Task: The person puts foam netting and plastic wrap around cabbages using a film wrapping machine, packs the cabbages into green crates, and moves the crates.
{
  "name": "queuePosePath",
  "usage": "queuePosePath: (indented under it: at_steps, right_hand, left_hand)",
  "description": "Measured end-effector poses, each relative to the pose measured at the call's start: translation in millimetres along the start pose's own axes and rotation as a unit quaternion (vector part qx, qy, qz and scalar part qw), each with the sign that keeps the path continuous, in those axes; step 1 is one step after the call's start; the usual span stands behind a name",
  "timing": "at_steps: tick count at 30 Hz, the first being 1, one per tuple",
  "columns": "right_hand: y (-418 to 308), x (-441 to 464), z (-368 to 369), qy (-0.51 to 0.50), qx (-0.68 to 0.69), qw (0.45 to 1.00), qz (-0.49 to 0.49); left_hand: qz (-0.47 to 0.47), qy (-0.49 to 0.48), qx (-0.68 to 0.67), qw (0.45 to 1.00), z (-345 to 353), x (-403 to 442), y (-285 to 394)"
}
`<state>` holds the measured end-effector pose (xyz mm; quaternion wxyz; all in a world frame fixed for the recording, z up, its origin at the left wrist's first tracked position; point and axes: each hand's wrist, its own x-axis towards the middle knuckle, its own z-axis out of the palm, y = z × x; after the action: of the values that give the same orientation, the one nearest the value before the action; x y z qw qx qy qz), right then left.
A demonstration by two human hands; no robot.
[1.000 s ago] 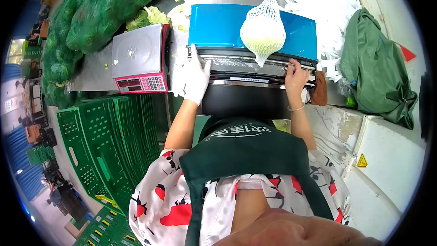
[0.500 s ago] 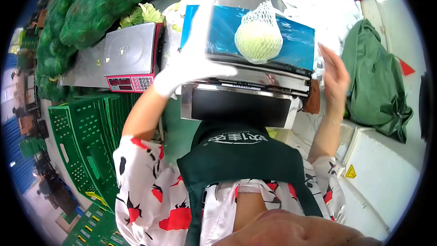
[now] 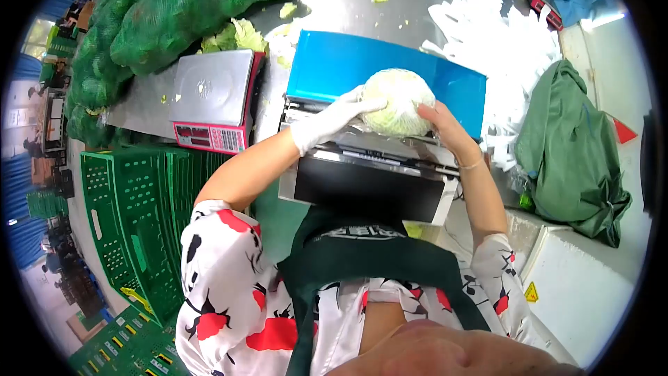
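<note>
A pale round cabbage (image 3: 396, 102) is held between both hands over the front part of a wrapping machine with a blue top (image 3: 334, 63). My left hand (image 3: 339, 115), in a white glove, presses on the cabbage's left side. Bare, my right hand (image 3: 447, 127) grips its right side with fingers and thumb. Clear film shows beneath the cabbage, near the machine's metal bars. The machine's black front plate (image 3: 369, 186) lies below, close to the dark green apron (image 3: 369, 251).
A scale (image 3: 212, 87) with a red body stands left of the machine. Green net sacks (image 3: 195, 14) fill the upper left, above green crates (image 3: 125, 216). White foam nets (image 3: 494, 42) are heaped at the right, beside a green cloth (image 3: 570, 146). Loose leaves lie behind.
Both hands have come in to the cabbage and closed on its sides. The white foam net that was around it no longer shows clearly. The view has shifted slightly.
</note>
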<state>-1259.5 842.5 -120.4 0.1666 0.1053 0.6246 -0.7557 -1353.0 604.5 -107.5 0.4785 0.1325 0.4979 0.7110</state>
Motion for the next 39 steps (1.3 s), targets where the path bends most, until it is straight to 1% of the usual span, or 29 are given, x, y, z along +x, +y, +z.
queuePosePath:
  at_steps: [2,4,5,6,8,9,11,13,14,16,17,20,21,22,23,24,25,26,27,28,29,31,33,34,35,36,37,38,39]
  right_hand:
    - [-6.3,-41.3,21.3,-0.022,0.044,0.997,0.063]
    - [14.9,-87.6,31.6,0.005,0.05,0.978,0.205]
    - [19.6,-110.3,42.2,0.006,0.071,0.964,0.254]
    - [13.3,-131.5,64.6,-0.02,0.136,0.954,0.265]
    - [52.4,-149.0,81.9,0.009,0.138,0.965,0.221]
    - [63.4,-150.3,87.6,0.04,0.162,0.95,0.262]
    - [62.3,-133.7,97.1,0.026,0.185,0.938,0.293]
    - [90.2,-121.0,78.1,-0.057,0.195,0.925,0.32]
    - [104.1,-114.7,68.6,-0.099,0.197,0.917,0.331]
    - [109.2,-114.6,76.5,-0.082,0.175,0.926,0.325]
    - [111.4,-121.3,72.1,-0.077,0.161,0.922,0.344]
    - [144.8,-160.9,64.6,-0.017,-0.023,0.973,0.228]
    - [136.1,-177.0,77.0,0.061,-0.177,0.979,0.084]
    - [145.3,-183.8,83.6,0.133,-0.213,0.968,0.018]
    - [147.1,-194.0,87.9,0.164,-0.214,0.961,0.059]
    - [140.8,-195.5,93.1,0.195,-0.217,0.952,0.097]
    - [144.5,-192.6,95.8,0.241,-0.263,0.934,-0.026]
    - [142.1,-190.5,97.1,0.302,-0.151,0.941,0.007]
    - [137.8,-189.1,86.6,0.308,0.02,0.951,0.023]
    - [136.7,-192.3,75.7,0.305,0.191,0.932,0.041]
    - [140.1,-197.3,69.2,0.307,0.221,0.923,0.077]
    - [150.9,-206.6,61.6,0.309,0.278,0.897,0.147]
    - [200.1,-216.1,68.3,0.358,0.08,0.899,0.239]
    - [232.7,-218.0,73.2,0.372,-0.022,0.885,0.279]
    - [267.7,-214.3,80.6,0.368,-0.082,0.884,0.276]
    - [298.7,-208.7,90.8,0.361,-0.142,0.881,0.27]
    - [315.0,-199.5,96.8,0.297,-0.148,0.912,0.24]
    - [330.5,-190.1,103.0,0.233,-0.148,0.939,0.206]
    - [330.5,-181.4,110.1,0.194,-0.125,0.955,0.187]
  left_hand:
    - [-0.08,-0.045,0.028,0.995,6.8,-38.0,1.8]
    - [-0.193,-0.089,0.08,0.974,20.1,-78.0,5.6]
    - [-0.226,-0.11,0.026,0.968,26.6,-95.0,-4.5]
    - [-0.258,-0.128,-0.029,0.957,32.1,-112.6,-16.3]
    - [-0.337,-0.13,-0.041,0.932,32.6,-128.3,-48.2]
    - [-0.35,-0.135,-0.041,0.926,25.3,-129.2,-70.8]
    - [-0.36,-0.127,-0.044,0.923,10.0,-117.6,-99.6]
    - [-0.395,-0.094,-0.053,0.912,3.6,-109.2,-123.1]
    - [-0.389,-0.091,-0.062,0.915,3.9,-111.5,-125.2]
    - [-0.377,-0.084,-0.08,0.919,6.7,-123.0,-116.3]
    - [-0.341,-0.055,-0.143,0.927,8.9,-131.2,-110.1]
    - [-0.285,-0.019,-0.217,0.933,-4.9,-161.9,-141.4]
    - [-0.269,-0.008,-0.026,0.963,-4.4,-172.1,-133.1]
    - [-0.1,0.038,0.167,0.98,9.8,-182.5,-134.0]
    - [-0.068,0.049,0.41,0.908,8.2,-191.3,-138.6]
    - [-0.02,0.056,0.627,0.777,1.9,-197.2,-141.5]
    - [0.11,0.093,0.634,0.76,0.0,-196.3,-140.2]
    - [0.057,0.151,0.428,0.889,3.4,-194.7,-138.0]
    - [0.007,0.194,0.333,0.923,4.2,-192.8,-126.6]
    - [-0.049,0.236,0.233,0.942,4.6,-193.3,-112.4]
    - [-0.088,0.242,0.11,0.96,5.2,-191.5,-101.6]
    - [-0.102,0.167,0.108,0.975,-13.7,-188.7,-124.5]
    - [-0.251,0.132,0.063,0.957,-19.6,-193.6,-147.2]
    - [-0.294,0.08,0.061,0.95,-29.9,-192.6,-172.3]
    - [-0.304,-0.008,0.164,0.938,-36.3,-190.5,-205.7]
    - [-0.348,0.018,0.194,0.917,-13.8,-179.8,-206.9]
    - [-0.266,0.005,0.264,0.927,0.3,-170.6,-218.8]
    - [-0.086,-0.017,0.321,0.943,-3.3,-167.8,-255.6]
    - [-0.065,-0.073,0.422,0.901,-3.9,-159.5,-259.8]
